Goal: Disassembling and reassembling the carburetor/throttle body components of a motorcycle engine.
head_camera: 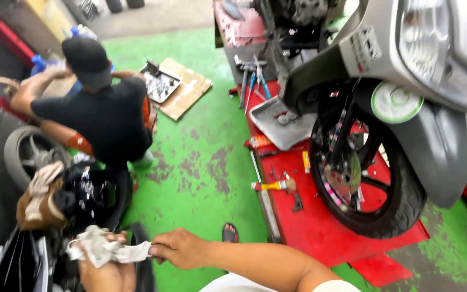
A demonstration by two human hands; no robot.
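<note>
Rag work beside the raised scooter

Scooter [406,81] first, since it fills the right of our view: it stands on a red lift platform [309,216], its front wheel [366,178] resting on the deck. On that deck lie a grey metal tray [282,124], a few blue-handled tools [255,84] further back, and a yellow-handled hammer [274,185] near the edge. Across the green floor [201,162] a co-worker in a black shirt [104,111] crouches with their back to us, next to a loose wheel [28,154], with a sheet of cardboard [187,89] and a tray of small parts beyond.

Closer in, low and left, is the dark bodywork [90,194] of a second machine, with a brown-and-white cloth [41,197] draped over it.

The rag [106,249] is the thing in hand — a crumpled, greyish-white cloth stretched between both hands just above that bodywork. We judge that it will wipe best if we keep it bunched into a firm pad, turn a cleaner fold outward, and hold loose ends away from anything that could snag them.

Our right hand [182,247] reaches in from the lower right, forearm nearly level, fingers closed in a pinch on the rag's right end. Our left hand [104,273] sits below, partly cut off by the frame edge — curled around the bunched part from underneath.
</note>
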